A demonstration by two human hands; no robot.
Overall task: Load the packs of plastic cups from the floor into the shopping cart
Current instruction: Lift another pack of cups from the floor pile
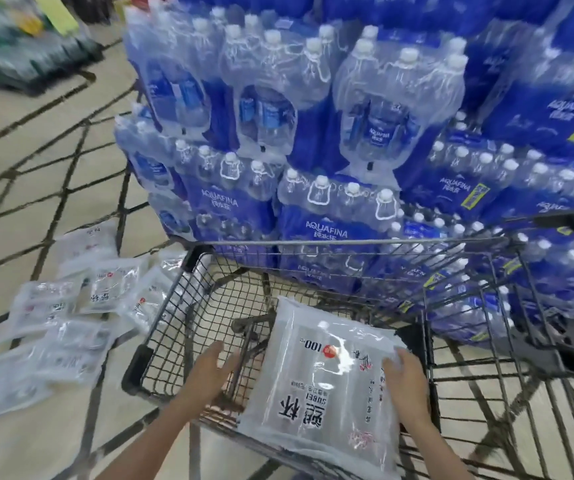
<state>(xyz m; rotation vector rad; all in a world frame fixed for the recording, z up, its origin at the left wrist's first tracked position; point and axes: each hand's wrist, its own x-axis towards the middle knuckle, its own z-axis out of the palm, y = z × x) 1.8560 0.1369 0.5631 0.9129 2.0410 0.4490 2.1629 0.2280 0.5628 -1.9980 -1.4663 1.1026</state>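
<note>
Pack (320,375) overhangs the cart (348,242) rim at 6 o'clock — your right hand (405,379) merely presses flat, left hand (211,363) spread empty; it may slide out.

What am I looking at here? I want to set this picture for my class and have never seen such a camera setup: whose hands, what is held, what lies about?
One camera, worn on a person's head, looks down at their own bare hands. The right hand rests on a pack of plastic cups lying in the shopping cart. The left hand hovers open beside it. More packs lie on the floor, left of the cart. Behind stand stacked water bottle packs.
</note>
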